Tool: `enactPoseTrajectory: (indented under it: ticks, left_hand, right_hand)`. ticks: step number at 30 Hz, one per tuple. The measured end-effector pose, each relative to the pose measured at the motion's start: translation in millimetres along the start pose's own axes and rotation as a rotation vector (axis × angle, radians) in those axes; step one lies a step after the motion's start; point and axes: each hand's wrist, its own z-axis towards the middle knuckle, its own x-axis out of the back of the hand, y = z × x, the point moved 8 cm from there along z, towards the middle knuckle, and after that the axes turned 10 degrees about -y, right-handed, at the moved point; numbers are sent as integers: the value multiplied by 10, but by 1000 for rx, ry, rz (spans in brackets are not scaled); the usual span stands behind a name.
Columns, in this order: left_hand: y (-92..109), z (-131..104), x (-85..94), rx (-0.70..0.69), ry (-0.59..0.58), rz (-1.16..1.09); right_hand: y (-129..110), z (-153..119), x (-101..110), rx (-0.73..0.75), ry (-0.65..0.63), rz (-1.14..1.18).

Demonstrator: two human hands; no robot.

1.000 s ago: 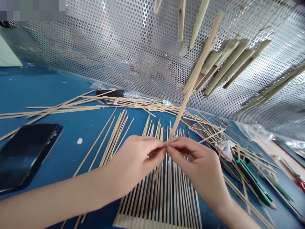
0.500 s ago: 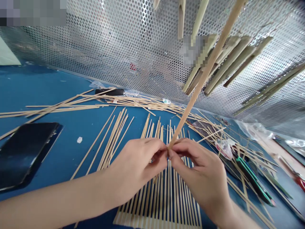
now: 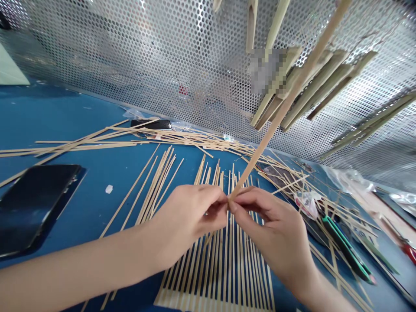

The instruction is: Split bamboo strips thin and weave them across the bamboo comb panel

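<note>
Both hands meet over the middle of the blue table. My left hand (image 3: 195,212) is closed, its thumb and fingers pinched at the lower end of a long flat bamboo strip (image 3: 276,121). Against it, my right hand (image 3: 273,234) pinches the same strip near that end. The strip slants up and right, past the top of the view. Fingers hide its lowest part. Below the hands lies a row of thin parallel bamboo strips (image 3: 208,277), joined along the near edge by a pale band (image 3: 188,300).
A black tablet-like device (image 3: 39,208) lies at left. Loose bamboo strips (image 3: 159,182) stand left of the row, more lie along the back. A green-edged cutter (image 3: 347,247) rests at right. Split bamboo pieces (image 3: 312,91) hang on the perforated metal panel (image 3: 130,56).
The long strip's upper part has shifted slightly right in view. Both hands keep their pinch at almost the same spot, the left a little higher.
</note>
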Motion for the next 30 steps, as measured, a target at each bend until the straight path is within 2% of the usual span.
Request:
enactPoseTrajectory:
  ticks: [5, 11, 15, 19, 25, 30]
  left_hand:
    - [165, -83, -41, -201, 118, 277]
    - [187, -81, -10, -173, 128, 300]
    - [100, -41, 5, -48, 29, 197]
    - [66, -16, 11, 5, -15, 58]
    - [33, 4, -7, 89, -70, -189]
    - [-20, -3, -85, 189, -184, -363]
  right_hand:
    - [-68, -51, 12, 31, 77, -52]
    - [-39, -45, 28, -20, 66, -44]
    - [44, -16, 8, -113, -2, 24]
    - [114, 1, -27, -175, -50, 77]
    - [102, 11, -35, -140, -42, 163]
    - [132, 19, -47, -137, -33, 265]
